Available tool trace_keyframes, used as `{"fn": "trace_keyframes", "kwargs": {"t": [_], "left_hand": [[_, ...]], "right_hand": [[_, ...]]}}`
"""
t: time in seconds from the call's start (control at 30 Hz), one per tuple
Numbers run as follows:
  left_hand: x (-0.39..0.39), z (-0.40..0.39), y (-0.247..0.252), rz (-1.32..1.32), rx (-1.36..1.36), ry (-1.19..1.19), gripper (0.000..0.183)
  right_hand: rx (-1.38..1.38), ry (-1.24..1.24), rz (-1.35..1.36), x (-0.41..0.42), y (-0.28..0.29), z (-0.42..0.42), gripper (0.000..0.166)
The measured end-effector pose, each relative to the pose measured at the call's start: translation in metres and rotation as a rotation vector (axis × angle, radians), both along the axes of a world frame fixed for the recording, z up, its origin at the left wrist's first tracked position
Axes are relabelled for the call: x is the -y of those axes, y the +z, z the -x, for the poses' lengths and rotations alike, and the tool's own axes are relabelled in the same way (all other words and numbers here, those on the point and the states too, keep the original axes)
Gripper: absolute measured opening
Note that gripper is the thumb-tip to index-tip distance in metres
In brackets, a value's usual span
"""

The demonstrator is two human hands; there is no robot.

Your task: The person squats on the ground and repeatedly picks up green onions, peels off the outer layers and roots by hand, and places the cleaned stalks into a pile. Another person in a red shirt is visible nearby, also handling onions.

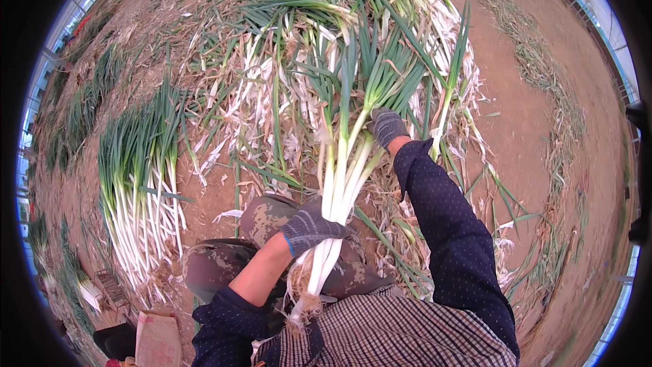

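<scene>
Several long green onions with white stalks lie slantwise over my lap, roots toward my waist and green leaves pointing away. My left hand, in a grey knit glove, is closed around their white stalks above the roots. The gloved right hand is at the right side of the bunch, where the stalks turn green; its fingers are partly hidden behind the leaves, so its grip cannot be told. Beyond both hands spreads a large heap of green onions with dry, peeling outer leaves.
To the left, cleaner green onions lie side by side on bare soil. A sack bearing writing is at the lower left, near a bundle of green onions. Leaf litter trails along the right. Greenhouse framing edges the view.
</scene>
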State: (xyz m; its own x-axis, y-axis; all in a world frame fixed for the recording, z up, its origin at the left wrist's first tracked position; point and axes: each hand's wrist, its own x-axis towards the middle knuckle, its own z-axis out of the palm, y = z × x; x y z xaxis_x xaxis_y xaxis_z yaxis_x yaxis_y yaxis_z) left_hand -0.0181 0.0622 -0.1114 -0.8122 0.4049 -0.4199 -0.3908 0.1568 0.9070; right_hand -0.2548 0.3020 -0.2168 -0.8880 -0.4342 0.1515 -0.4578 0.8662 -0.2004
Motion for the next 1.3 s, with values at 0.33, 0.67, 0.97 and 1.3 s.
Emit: {"fn": "trace_keyframes", "kwargs": {"t": [0.33, 0.67, 0.97, 1.3], "left_hand": [[0.032, -0.011, 0.024, -0.244, 0.377, 0.223, 0.042], [0.040, -0.011, 0.006, -0.314, 0.474, 0.199, 0.033], [0.024, -0.007, 0.012, -0.201, 0.286, 0.126, 0.039], [0.038, -0.009, 0.009, -0.013, 0.252, 0.063, 0.043]], "right_hand": [[-0.348, -0.421, 0.153, -0.205, 0.039, -0.001, 0.024], [0.659, -1.712, -0.017, -0.515, 0.027, -0.467, 0.050], [0.356, -0.849, 0.850, -0.220, -0.061, -0.178, 0.027], [0.348, -0.323, -0.103, -0.053, -0.075, 0.023, 0.050]]}}
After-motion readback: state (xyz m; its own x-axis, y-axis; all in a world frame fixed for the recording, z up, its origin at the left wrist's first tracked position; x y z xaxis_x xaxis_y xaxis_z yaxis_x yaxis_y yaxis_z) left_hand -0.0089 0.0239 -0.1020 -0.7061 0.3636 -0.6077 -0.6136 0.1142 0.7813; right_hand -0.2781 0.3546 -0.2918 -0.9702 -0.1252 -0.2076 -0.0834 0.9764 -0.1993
